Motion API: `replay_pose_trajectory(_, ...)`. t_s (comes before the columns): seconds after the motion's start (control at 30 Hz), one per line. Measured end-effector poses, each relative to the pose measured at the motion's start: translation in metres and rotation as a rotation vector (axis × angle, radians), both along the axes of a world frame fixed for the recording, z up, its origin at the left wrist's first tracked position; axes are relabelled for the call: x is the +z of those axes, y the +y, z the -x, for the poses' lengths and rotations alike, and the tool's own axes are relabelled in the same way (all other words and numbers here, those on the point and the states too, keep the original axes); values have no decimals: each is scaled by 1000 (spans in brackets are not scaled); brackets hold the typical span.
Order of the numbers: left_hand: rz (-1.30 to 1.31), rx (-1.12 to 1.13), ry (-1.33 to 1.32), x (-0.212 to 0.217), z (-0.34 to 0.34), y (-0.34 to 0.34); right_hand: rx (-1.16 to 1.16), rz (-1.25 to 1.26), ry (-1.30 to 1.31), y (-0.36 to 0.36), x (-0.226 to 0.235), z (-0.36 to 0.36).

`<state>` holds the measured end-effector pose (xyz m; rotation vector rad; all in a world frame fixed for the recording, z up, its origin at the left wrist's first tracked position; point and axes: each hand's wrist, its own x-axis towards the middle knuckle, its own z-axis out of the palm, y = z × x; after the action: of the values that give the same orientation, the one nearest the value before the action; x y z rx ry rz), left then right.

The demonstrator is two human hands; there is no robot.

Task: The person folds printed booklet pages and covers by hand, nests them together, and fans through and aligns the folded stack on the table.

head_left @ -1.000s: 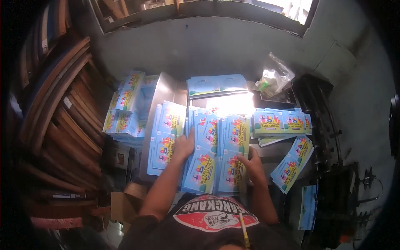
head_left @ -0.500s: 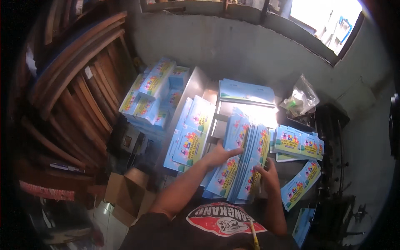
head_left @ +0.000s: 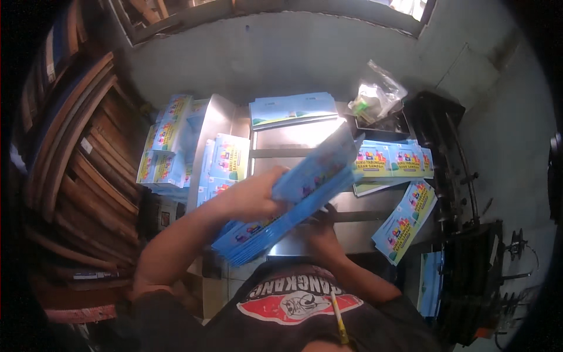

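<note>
A thick stack of blue printed booklets is lifted and tilted over the metal table. My left hand is closed round its left side, with the fingers partly hidden by the covers. At the stack's lower right edge, my right hand bears against it from below; its fingers are dark and partly covered. The stack slants from lower left to upper right, and its layered edges face me.
A blue stack lies at the table's back. Other booklets and a slanted pile lie on the right. Bundles stand left beyond a metal panel. A plastic bag sits in a dark tray.
The two side-by-side rows of booklets on the table have been gathered up into one tilted stack. My left hand has turned over it, and my right hand has moved to its lower edge.
</note>
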<state>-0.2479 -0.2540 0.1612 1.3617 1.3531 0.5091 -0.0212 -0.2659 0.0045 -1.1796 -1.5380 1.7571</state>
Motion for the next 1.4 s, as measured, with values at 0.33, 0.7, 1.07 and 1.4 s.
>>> replay_pose_trajectory(0.33, 105, -125, 360, -56, -5, -3, 66, 83, -367, 53, 38, -167)
replay_pose_trajectory(0.7, -208, -238, 412, -59, -19, -16, 426, -8, 101, 136, 8, -117)
replay_pose_trajectory(1.07, 105, -236, -210, -59, 39, -38, 700, 69, 251, 134, -46, -102)
replay_pose_trajectory(1.4, -226, 1072, -770, -156, -1, -106, -119, 214, 360, 56, -28, -107)
